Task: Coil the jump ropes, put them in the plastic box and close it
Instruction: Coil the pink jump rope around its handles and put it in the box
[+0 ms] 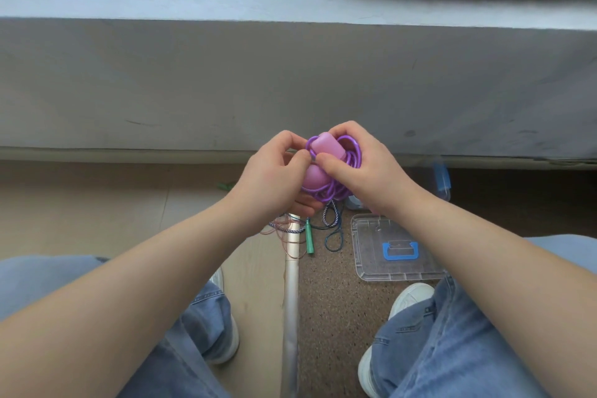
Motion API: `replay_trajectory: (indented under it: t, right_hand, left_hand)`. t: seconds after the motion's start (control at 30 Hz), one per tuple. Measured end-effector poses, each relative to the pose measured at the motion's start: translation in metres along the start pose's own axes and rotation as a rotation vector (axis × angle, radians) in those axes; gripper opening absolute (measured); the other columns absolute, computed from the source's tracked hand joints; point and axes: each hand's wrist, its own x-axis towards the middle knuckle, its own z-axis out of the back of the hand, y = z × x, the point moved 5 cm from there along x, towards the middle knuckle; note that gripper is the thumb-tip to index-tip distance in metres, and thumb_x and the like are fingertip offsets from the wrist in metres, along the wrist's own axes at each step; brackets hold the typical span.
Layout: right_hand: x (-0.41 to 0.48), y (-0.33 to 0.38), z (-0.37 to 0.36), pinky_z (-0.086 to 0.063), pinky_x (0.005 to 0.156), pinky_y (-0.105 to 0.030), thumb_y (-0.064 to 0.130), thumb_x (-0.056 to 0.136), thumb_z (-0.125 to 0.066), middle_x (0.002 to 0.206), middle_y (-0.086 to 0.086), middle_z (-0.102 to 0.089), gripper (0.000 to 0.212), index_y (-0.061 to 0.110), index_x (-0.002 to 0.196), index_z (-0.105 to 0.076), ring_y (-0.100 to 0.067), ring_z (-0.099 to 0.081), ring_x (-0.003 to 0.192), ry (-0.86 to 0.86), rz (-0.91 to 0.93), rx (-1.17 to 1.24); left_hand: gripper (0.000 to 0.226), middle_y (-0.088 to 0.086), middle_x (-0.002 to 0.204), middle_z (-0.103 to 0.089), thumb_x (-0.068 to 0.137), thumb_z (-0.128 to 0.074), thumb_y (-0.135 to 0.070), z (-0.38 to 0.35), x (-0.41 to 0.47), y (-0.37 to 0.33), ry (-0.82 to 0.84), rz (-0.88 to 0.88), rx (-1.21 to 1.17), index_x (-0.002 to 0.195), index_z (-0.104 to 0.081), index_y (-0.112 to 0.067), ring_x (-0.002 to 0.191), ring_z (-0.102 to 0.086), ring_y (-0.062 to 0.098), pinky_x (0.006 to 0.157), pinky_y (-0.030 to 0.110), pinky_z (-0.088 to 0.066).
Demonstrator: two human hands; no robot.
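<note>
- A grey ledge wall (290,84) fills the far side. Below it, a metal strip (290,300) runs near to far across the floor.
- The clear lid (371,255) lies flat on the speckled carpet at near right, off the box.
- The plastic box (443,191) sits just beyond the lid, mostly hidden behind the right wrist. Only a clear corner and a blue latch show, so its contents cannot be told.
- The left hand (274,174) cups the bundle from below with curled fingers. The right hand (361,168) clasps its upper side, thumb pressing the loops.
- The purple jump rope (350,152) is held in the air between both hands, left of the box, wound loosely round its pink handles (328,145).
- A green-handled rope (309,236) lies uncoiled on the floor beneath the hands.
- The step in hand looks like finishing the purple coil. Next, the loops need pinching tight while the bundle goes right and down into the box; the green-handled rope remains to be coiled.
</note>
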Motion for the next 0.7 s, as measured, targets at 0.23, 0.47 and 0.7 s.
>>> replay_trajectory:
  t: [0.23, 0.47, 0.7]
  right_hand:
    - [0.005, -0.003, 0.001, -0.053, 0.073, -0.035, 0.031, 0.080, -0.074, 0.087, -0.007, -0.068, 0.030, 0.011, 0.098, -0.061, -0.013, -0.061, 0.076, -0.027, -0.056, 0.265]
    - [-0.001, 0.004, -0.002, -0.051, 0.067, -0.018, 0.022, 0.083, -0.065, 0.086, -0.001, -0.066, 0.027, 0.005, 0.103, -0.060, -0.005, -0.063, 0.073, 0.029, -0.067, 0.493]
    - [-0.005, 0.006, -0.004, -0.053, 0.064, -0.021, 0.026, 0.096, -0.062, 0.090, -0.005, -0.069, 0.026, 0.006, 0.113, -0.059, -0.011, -0.068, 0.072, 0.109, -0.117, 0.524]
  left_hand:
    - [0.027, 0.013, 0.089, -0.075, 0.104, -0.043, -0.011, 0.013, 0.005, -0.007, 0.206, 0.055, -0.064, 0.112, -0.067, -0.021, 0.064, -0.073, 0.025, 0.052, 0.026, -0.058]
    - [0.023, 0.012, 0.090, -0.070, 0.099, -0.056, -0.017, 0.021, 0.017, 0.000, 0.355, 0.064, -0.106, 0.116, -0.066, -0.005, 0.073, -0.066, 0.017, 0.067, 0.024, -0.058]
    - [0.046, 0.007, 0.080, -0.044, 0.101, -0.047, -0.034, 0.008, 0.014, 0.004, 0.486, 0.052, -0.035, 0.105, -0.050, 0.012, 0.075, -0.045, 0.016, 0.077, 0.031, -0.048]
